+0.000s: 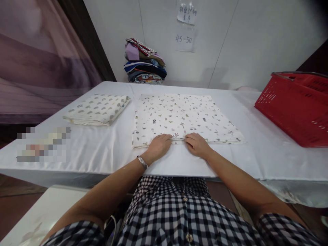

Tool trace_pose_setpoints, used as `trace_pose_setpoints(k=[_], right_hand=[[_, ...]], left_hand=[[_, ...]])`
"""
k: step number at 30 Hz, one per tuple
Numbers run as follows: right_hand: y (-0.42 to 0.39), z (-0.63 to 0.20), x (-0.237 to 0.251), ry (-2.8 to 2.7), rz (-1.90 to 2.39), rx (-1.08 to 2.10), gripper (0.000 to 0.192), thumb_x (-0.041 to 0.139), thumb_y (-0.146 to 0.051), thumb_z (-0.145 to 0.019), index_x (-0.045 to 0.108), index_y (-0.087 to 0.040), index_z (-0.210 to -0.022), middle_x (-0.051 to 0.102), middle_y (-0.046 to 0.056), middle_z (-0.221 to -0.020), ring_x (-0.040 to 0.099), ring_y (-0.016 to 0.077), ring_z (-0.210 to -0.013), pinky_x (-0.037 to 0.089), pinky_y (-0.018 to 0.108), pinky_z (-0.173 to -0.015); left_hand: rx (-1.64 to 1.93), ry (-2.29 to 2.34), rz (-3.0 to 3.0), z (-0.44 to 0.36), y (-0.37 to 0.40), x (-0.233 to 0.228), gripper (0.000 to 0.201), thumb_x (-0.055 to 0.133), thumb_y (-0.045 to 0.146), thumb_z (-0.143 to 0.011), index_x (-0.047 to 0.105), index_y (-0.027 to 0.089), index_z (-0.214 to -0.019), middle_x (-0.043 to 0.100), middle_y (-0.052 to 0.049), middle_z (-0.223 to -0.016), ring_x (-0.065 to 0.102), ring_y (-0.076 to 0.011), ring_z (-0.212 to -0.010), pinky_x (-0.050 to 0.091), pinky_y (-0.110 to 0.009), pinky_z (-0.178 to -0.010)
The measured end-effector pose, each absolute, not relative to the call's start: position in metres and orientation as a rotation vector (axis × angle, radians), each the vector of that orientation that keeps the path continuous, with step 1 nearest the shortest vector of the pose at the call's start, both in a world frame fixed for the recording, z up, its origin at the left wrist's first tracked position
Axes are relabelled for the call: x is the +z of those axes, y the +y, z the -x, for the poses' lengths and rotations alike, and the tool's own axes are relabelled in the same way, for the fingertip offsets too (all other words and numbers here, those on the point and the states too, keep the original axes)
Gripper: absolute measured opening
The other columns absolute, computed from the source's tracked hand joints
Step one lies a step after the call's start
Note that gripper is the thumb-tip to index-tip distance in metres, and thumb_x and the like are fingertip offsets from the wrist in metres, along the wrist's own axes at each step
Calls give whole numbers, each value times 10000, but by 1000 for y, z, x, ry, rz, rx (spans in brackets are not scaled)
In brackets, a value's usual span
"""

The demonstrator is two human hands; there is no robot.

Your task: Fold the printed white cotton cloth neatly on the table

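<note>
A white cloth (176, 118) with small palm-tree and rainbow prints lies flat in folded layers in the middle of the table. My left hand (159, 146), with a silver bracelet at the wrist, grips its near edge a little left of the middle. A short way to the right, my right hand (197, 145) pinches the same edge between thumb and fingers. Between the two hands the edge shows as a slightly raised fold. A second folded cloth (98, 108), cream with grey cloud-like prints, rests to the left, apart from both hands.
A white satin-like cover (256, 160) drapes the table. At right stands a red plastic basket (294, 109). A stack of folded fabrics (145, 63) sits by the back wall, below handwritten paper notes (185, 39). A pixelated item (43, 145) lies at left, near a pinkish curtain (46, 68).
</note>
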State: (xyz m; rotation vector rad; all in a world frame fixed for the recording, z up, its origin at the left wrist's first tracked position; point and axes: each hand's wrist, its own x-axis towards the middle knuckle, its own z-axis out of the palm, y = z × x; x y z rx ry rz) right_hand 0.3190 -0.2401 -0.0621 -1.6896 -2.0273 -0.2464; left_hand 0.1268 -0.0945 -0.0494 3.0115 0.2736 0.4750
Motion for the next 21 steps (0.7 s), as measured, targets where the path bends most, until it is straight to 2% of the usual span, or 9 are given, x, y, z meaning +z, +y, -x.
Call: trace_pose_setpoints(k=[6,13,17,21], right_hand=[[-240,-319,-61,-2038,1707,-261,159,495,-241,-875,619,-172,-946,624,117,-1009,533,233,-906,434,376,-768],[-238,-321,-68,-1995,1739,-301,238,405,-197,-931,635,-185,-987,643,115,-1017,553,222,-905,444,366,-761],[-236,-322,-71,-1958,1743,-304,253,387,-202,-940,619,-180,-1036,662,98,-984,566,213,-886,456,358,-769],[-235,-322,-71,-1942,1769,-325,290,378,-214,-943,581,-165,-1146,670,111,-993,579,223,-879,468,375,-764]], left_hand=[[574,269,-2926,-129,-90,-52,225,411,199,-907,630,172,-946,622,-67,-1150,573,-205,-1008,480,-363,-828],[610,329,-2806,-131,-89,-49,165,430,182,-887,593,177,-865,634,-58,-1046,591,-184,-938,481,-331,-783],[596,296,-2854,-129,-90,-51,143,468,241,-889,573,185,-969,641,-62,-1034,587,-202,-956,466,-346,-803],[607,313,-2929,-131,-90,-54,327,535,319,-867,510,169,-1156,642,-84,-1053,589,-229,-962,458,-377,-813]])
